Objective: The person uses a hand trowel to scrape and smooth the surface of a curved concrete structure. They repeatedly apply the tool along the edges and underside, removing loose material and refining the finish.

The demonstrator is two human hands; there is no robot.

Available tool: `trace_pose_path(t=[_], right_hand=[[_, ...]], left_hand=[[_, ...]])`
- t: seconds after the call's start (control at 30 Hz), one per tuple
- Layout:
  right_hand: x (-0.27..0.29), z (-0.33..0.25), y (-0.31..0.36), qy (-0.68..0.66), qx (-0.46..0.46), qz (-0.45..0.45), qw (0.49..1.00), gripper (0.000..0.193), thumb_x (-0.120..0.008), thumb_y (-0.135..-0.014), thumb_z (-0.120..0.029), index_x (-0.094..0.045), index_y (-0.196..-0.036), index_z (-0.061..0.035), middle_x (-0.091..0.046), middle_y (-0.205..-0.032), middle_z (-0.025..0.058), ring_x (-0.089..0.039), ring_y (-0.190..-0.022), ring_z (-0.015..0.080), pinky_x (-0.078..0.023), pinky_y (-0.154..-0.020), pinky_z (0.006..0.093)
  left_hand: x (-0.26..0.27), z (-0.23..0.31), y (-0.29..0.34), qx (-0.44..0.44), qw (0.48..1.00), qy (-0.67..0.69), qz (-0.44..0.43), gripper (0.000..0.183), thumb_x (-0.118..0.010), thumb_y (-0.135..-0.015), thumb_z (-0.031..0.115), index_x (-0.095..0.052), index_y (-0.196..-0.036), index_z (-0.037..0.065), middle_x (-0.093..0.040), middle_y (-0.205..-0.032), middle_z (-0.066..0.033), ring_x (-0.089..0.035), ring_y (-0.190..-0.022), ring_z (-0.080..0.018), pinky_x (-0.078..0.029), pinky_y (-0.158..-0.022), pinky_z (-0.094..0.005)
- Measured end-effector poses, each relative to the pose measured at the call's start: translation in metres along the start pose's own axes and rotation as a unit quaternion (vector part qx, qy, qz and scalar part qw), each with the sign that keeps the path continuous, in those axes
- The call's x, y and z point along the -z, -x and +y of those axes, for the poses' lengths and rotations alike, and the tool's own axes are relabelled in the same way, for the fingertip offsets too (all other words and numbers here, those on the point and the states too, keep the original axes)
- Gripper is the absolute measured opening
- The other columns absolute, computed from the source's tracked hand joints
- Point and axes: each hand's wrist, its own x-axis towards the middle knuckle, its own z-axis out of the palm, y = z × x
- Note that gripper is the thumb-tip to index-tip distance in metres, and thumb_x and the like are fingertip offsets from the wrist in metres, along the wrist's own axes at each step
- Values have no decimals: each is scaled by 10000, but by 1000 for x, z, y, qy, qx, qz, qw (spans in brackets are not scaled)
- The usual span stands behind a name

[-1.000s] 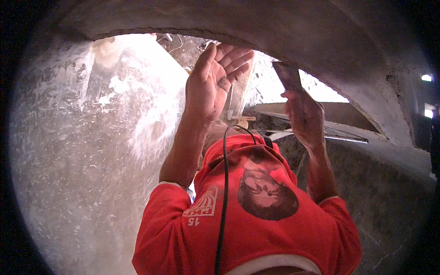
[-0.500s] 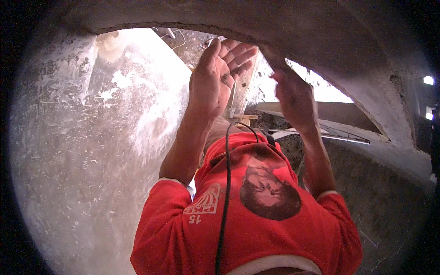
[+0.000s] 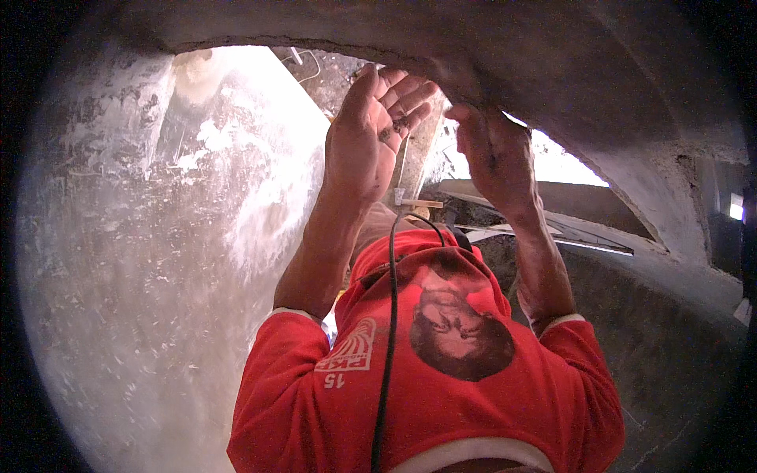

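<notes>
My left hand [image 3: 359,154] is raised palm up under the rough lower edge of a curved grey concrete surface [image 3: 544,55]. Its fingers are stretched out. Dark damp-looking crumbs [image 3: 386,134], perhaps mortar, cling to the palm and the base of the fingers. To its right, my right hand [image 3: 501,165] is up against the same edge with the fingers bent and the thumb toward the left hand. Its fingertips are in shadow, so whatever they hold or press on is hidden. Dark smears mark the back of this hand.
A mottled, plastered wall [image 3: 134,252] rises on my left, brightly lit near the opening. A black cable [image 3: 390,315] runs down my red shirt. Below my hands lies a small wooden piece [image 3: 422,204]. A flat ledge [image 3: 583,199] and a darker wall [image 3: 646,339] are on the right.
My right hand, blurred before, has shifted slightly left and now shows sharper, its thumb clear. The left hand has barely moved and still carries the dark crumbs.
</notes>
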Motion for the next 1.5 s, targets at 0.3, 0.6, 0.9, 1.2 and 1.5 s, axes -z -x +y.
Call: trace_pose_path(t=[0.3, 0.6, 0.9, 1.2, 1.5], right_hand=[[9, 27, 47, 24, -108, -3, 994, 357, -464, -1070, -319, -671, -1026, -31, -549, -612, 28, -510, -542, 90, -423, -517, 289], [10, 11, 42, 31, -86, -20, 996, 328, -481, -1058, -300, -674, -1050, -36, -567, -643, 39, -555, -572, 116, -455, -541, 307], [-11, -26, 3, 4, -1, 14, 1000, 263, -501, -1042, -239, -667, -1053, -35, -589, -644, 65, -567, -555, 150, -460, -542, 316], [-33, -25, -14, -21, -3, -9, 1000, 270, -491, -1045, -238, -668, -1098, -42, -602, -682, 65, -576, -592, 148, -466, -556, 324], [-17, -13, 6, -3, -75, -20, 997, 275, -488, -1059, -247, -668, -1086, -41, -572, -641, 36, -552, -564, 117, -437, -515, 303]], left_hand=[[9, 6, -1, 26, 999, 1, -36, 669, -371, -1048, 507, -449, -1363, -77, -566, -1323, -249, -521, -1294, -323, -354, -1112, -463], [12, 9, -1, 21, 998, -42, -35, 719, -376, -1042, 527, -392, -1416, -87, -511, -1395, -248, -495, -1320, -330, -342, -1120, -463], [11, 13, 2, 26, 999, -37, 6, 708, -368, -1045, 518, -425, -1402, -91, -552, -1361, -247, -525, -1294, -316, -348, -1114, -449], [11, 16, -1, 11, 999, -39, 30, 741, -364, -1040, 533, -419, -1401, -112, -516, -1391, -276, -522, -1289, -331, -340, -1122, -458], [20, 19, -5, 22, 1000, -16, -11, 727, -365, -1041, 538, -439, -1391, -95, -552, -1352, -246, -526, -1289, -323, -364, -1104, -453]])
